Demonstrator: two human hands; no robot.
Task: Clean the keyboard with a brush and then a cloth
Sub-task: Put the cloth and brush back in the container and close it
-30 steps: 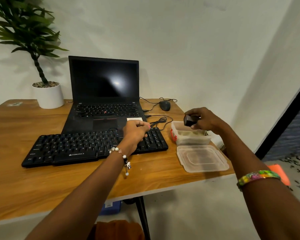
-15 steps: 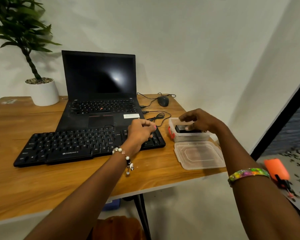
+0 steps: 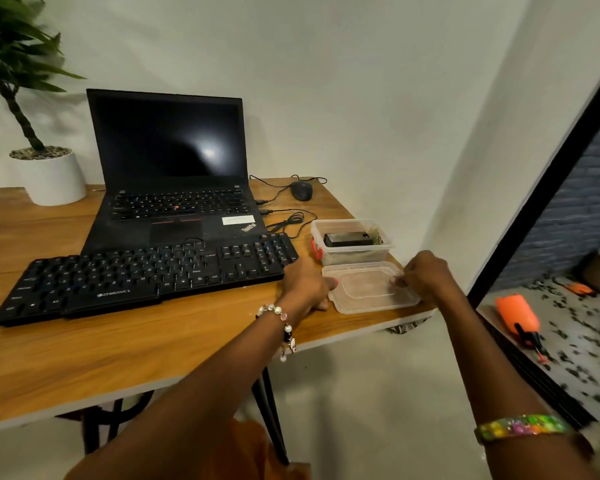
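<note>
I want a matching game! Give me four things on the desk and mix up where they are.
Things:
1. black keyboard
2. mouse
3. plant pot
4. clear lid

Places:
A. far left corner of the desk
B. between the two hands
C. right in front of the laptop
D. behind the clear tub, near the wall

Pairs: 1-C, 2-D, 3-A, 4-B

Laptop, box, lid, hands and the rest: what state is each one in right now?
Laptop: lid up, screen dark.
Keyboard: flat on the table, untouched.
Plastic box: open, a black object inside.
Box lid: off, lying in front of the box.
Left hand: fingers at the lid's left edge, grip unclear.
Right hand: pinching the lid's right rim.
Mouse: idle, near the wall.
</note>
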